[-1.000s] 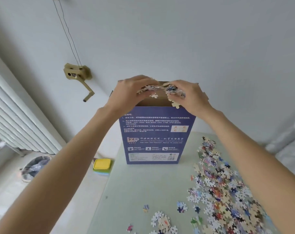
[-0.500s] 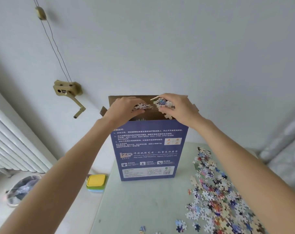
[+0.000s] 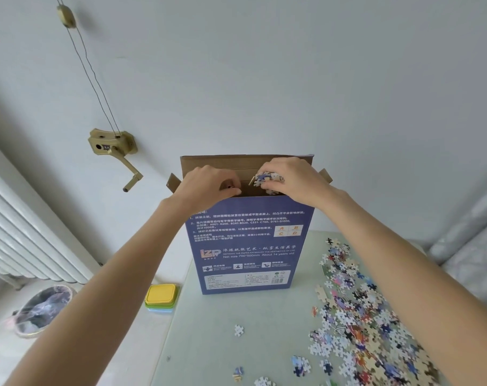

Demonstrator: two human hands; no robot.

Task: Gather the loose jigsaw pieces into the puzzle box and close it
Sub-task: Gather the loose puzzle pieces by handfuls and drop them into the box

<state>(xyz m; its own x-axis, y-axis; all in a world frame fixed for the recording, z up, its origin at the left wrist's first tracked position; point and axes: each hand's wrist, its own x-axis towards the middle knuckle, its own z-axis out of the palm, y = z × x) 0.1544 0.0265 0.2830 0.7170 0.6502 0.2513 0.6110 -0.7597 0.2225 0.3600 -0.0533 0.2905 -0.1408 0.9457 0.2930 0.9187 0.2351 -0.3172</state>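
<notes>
Head view: my two hands meet over the open top of the puzzle box point(image 3: 248, 240), which stands upright on the pale green table point(image 3: 209, 344) at twelve o'clock from me, its brown flaps folded up and outward. My right hand point(image 3: 292, 181) curls its fingers around a clump of jigsaw pieces point(image 3: 267, 178), held just above the opening's right half. My left hand point(image 3: 209, 185) sits at the opening's left half with fingers bent down over the front edge; I cannot tell whether they grip anything. The loose pieces point(image 3: 359, 324) lie scattered from two to five o'clock on the table, a few strays near six. A yellow-lidded container point(image 3: 161, 296) sits at nine o'clock of the box's base.
</notes>
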